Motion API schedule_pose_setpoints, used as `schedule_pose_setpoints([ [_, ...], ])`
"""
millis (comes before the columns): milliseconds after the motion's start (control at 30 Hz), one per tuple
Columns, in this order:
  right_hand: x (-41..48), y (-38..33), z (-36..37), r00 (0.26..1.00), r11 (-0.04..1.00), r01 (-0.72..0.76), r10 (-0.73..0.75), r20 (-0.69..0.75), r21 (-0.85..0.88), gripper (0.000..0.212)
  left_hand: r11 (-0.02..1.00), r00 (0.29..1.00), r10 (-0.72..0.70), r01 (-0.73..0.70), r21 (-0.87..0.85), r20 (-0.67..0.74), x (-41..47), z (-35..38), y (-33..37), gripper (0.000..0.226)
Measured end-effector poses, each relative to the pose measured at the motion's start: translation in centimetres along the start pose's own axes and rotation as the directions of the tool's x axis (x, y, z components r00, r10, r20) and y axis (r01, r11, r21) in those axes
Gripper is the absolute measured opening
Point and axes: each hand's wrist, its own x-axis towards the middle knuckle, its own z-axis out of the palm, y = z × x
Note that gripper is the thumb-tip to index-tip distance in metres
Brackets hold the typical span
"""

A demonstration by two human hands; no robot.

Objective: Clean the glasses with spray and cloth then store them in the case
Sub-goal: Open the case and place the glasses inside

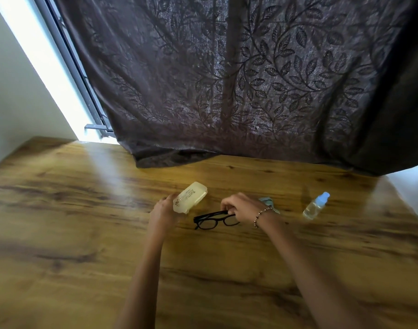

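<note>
1. Glasses (215, 220) are low on the surface (84, 233); the right hand (242, 208) has its fingers curled, pinching the frame's right end.
2. Case (190, 198), at ten o'clock, is gripped by the left hand's (165, 211) fingers and seems closed.
3. Cloth (266, 201) at two o'clock and spray bottle (316, 206) at three lie idle, so storing is probably all that is left.

Glossy wood-grain table (84, 233), translucent plastic case (191, 197), clear plastic spray bottle (315, 206), sheeny leaf-patterned cloth curtain (227, 79)

Daylight from the window gap (45, 67) at upper left glares across the table (101, 169), edges bend, foreground seems slightly blurred.
</note>
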Motion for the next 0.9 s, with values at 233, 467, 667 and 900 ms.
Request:
schedule_pose_setpoints([
  [233,0.1,-0.1,0.3,0.998,0.997,0.014,-0.01,0.065,-0.07,0.074,0.99,0.975,0.136,-0.124,-0.074,0.178,0.9,-0.3,1.6,0.072],
  [467,0.0,1.2,1.3,0.993,0.996,-0.064,0.069,0.093,-0.054,0.078,0.984,0.943,0.179,-0.167,-0.068,0.28,2.2,-0.3,3.3,0.074],
  [667,-0.2,1.6,1.2,0.987,0.993,-0.097,0.089,0.133,0.061,0.053,0.979,0.922,0.199,-0.203,-0.024,0.333,3.1,-0.2,3.6,0.076],
  [900,-0.7,2.7,1.0,0.985,0.966,-0.128,0.097,0.145,0.224,0.015,0.974,0.919,0.226,-0.221,-0.052,0.323,3.3,-0.1,3.2,0.075],
])
